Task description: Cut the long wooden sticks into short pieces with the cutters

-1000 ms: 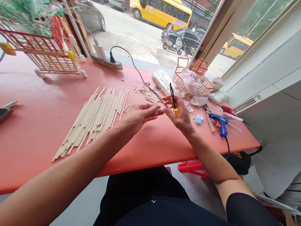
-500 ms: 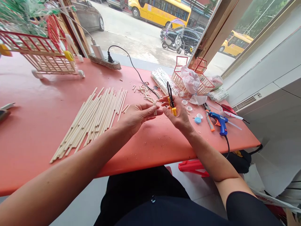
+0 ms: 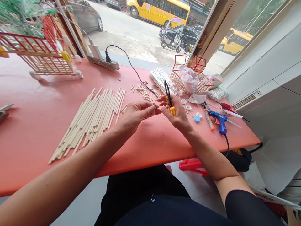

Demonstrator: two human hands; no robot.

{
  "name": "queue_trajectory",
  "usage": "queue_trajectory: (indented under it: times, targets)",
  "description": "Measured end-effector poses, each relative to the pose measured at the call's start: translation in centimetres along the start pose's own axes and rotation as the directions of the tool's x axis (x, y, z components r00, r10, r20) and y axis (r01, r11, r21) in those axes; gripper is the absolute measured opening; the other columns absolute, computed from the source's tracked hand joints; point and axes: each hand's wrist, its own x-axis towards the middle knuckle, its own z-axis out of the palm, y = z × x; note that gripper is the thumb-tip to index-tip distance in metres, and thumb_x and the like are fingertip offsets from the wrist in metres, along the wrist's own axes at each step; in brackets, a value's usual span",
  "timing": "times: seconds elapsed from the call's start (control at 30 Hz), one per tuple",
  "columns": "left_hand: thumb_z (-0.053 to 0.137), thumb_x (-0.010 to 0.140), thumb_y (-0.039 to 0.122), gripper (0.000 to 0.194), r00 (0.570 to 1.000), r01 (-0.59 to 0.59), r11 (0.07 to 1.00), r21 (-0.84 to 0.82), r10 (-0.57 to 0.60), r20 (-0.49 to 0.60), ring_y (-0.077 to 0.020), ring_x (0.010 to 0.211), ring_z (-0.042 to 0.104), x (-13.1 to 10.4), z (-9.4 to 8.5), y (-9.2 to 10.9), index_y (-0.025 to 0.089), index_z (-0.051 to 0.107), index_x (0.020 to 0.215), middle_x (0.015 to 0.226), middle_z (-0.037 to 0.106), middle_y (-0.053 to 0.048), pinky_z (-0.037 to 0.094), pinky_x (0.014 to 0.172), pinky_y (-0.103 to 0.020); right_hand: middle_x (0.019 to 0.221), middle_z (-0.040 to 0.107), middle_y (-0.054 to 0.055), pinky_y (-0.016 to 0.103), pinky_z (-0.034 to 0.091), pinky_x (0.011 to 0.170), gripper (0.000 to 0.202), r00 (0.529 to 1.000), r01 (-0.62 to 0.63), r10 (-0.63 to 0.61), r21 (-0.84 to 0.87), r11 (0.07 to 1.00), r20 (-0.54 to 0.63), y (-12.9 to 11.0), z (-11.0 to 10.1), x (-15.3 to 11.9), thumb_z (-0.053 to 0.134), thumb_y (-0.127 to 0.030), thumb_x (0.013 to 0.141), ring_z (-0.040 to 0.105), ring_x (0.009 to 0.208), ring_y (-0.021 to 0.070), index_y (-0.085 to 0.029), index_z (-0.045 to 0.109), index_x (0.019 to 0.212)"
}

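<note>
Between the thumb and fingers of my left hand (image 3: 138, 114) are a few short wooden stick pieces (image 3: 153, 107), held upright. Just to the right, my right hand (image 3: 176, 114) is closed around yellow-handled pliers (image 3: 169, 102), whose dark jaws point up and away from me. The fingertips of both hands are close together; whether they touch I cannot tell. Long wooden sticks (image 3: 94, 116) lie in a loose bundle left of my left hand. Beyond the hands, cut stick pieces (image 3: 144, 90) are scattered on the red table (image 3: 145, 147).
At right lie a blue glue gun (image 3: 219, 121), orange-handled pliers (image 3: 208, 117) and small caps (image 3: 197, 119). A stick-built basket (image 3: 204, 83) holds a plastic bag. A stick-built cart (image 3: 47, 62) stands at back left, beside a power strip (image 3: 103, 61) with a black cable.
The view has shifted very slightly. Both hands keep nearly the same place and hold, the pliers tilting a little to the left.
</note>
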Motion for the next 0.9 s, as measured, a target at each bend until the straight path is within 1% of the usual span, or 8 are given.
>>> queue_trajectory:
  times: [0.17, 0.23, 0.37, 0.5, 0.63, 0.8, 0.9]
  targets:
    - [0.102, 0.062, 0.057, 0.050, 1.000, 0.003, 1.000, -0.006, -0.003, -0.020, -0.0270, 0.096, 0.079, -0.04, 0.02, 0.08, 0.017, 0.083, 0.084, 0.091, 0.083, -0.011, 0.057, 0.097, -0.040, 0.128, 0.073, 0.012, 0.045, 0.064, 0.101, 0.036, 1.000, 0.005, -0.005, 0.004, 1.000, 0.009, -0.33, -0.03, -0.07, 0.070, -0.046, 0.099, 0.073, 0.111, 0.0229, -0.024, 0.058, 0.124]
    - [0.101, 0.063, 0.058, 0.050, 1.000, 0.010, 1.000, 0.011, -0.010, -0.019, -0.0281, 0.099, 0.079, -0.12, 0.02, 0.18, 0.017, 0.083, 0.086, 0.092, 0.084, -0.012, 0.057, 0.098, -0.040, 0.128, 0.073, 0.012, 0.045, 0.064, 0.102, 0.037, 1.000, 0.000, -0.001, 0.007, 1.000, 0.008, -0.28, -0.02, -0.07, 0.071, -0.047, 0.099, 0.073, 0.111, 0.0232, -0.024, 0.058, 0.125]
    - [0.100, 0.064, 0.060, 0.049, 1.000, 0.014, 0.999, 0.045, -0.014, -0.012, -0.0314, 0.109, 0.078, -0.33, 0.11, 0.47, 0.019, 0.084, 0.085, 0.100, 0.085, -0.013, 0.056, 0.101, -0.041, 0.129, 0.073, 0.012, 0.047, 0.063, 0.104, 0.038, 1.000, 0.002, -0.002, 0.000, 1.000, -0.002, -0.16, 0.00, -0.08, 0.071, -0.049, 0.099, 0.074, 0.110, 0.0236, -0.025, 0.058, 0.125]
    - [0.101, 0.063, 0.061, 0.049, 0.999, 0.019, 0.999, 0.043, -0.018, -0.035, -0.0330, 0.112, 0.078, -0.38, 0.16, 0.50, 0.020, 0.084, 0.085, 0.100, 0.085, -0.013, 0.056, 0.104, -0.043, 0.131, 0.072, 0.011, 0.045, 0.064, 0.101, 0.037, 1.000, 0.011, -0.011, -0.017, 1.000, 0.006, -0.22, -0.04, -0.11, 0.069, -0.049, 0.099, 0.074, 0.110, 0.0238, -0.026, 0.058, 0.125]
    - [0.101, 0.062, 0.061, 0.050, 0.999, 0.020, 0.999, 0.047, -0.018, -0.034, -0.0347, 0.113, 0.078, -0.34, 0.19, 0.46, 0.020, 0.084, 0.084, 0.100, 0.085, -0.013, 0.056, 0.104, -0.045, 0.131, 0.071, 0.011, 0.047, 0.064, 0.101, 0.037, 1.000, 0.010, -0.010, -0.036, 0.999, 0.015, -0.31, -0.05, -0.11, 0.068, -0.050, 0.100, 0.073, 0.111, 0.0249, -0.027, 0.058, 0.127]
    - [0.100, 0.064, 0.061, 0.049, 1.000, 0.013, 0.999, 0.045, -0.011, -0.026, -0.0320, 0.110, 0.079, -0.27, 0.17, 0.35, 0.019, 0.084, 0.085, 0.100, 0.085, -0.013, 0.056, 0.104, -0.043, 0.130, 0.071, 0.011, 0.046, 0.064, 0.100, 0.036, 1.000, 0.008, -0.008, -0.014, 1.000, 0.010, -0.52, -0.05, -0.14, 0.069, -0.047, 0.099, 0.073, 0.110, 0.0240, -0.026, 0.058, 0.125]
    - [0.100, 0.067, 0.057, 0.045, 1.000, 0.006, 1.000, 0.021, -0.006, -0.015, -0.0298, 0.105, 0.079, -0.16, 0.02, 0.10, 0.018, 0.084, 0.084, 0.096, 0.084, -0.011, 0.057, 0.104, -0.042, 0.130, 0.071, 0.011, 0.046, 0.064, 0.100, 0.036, 1.000, 0.014, -0.013, -0.006, 1.000, 0.020, -0.63, -0.15, -0.12, 0.069, -0.048, 0.099, 0.073, 0.111, 0.0243, -0.026, 0.058, 0.125]
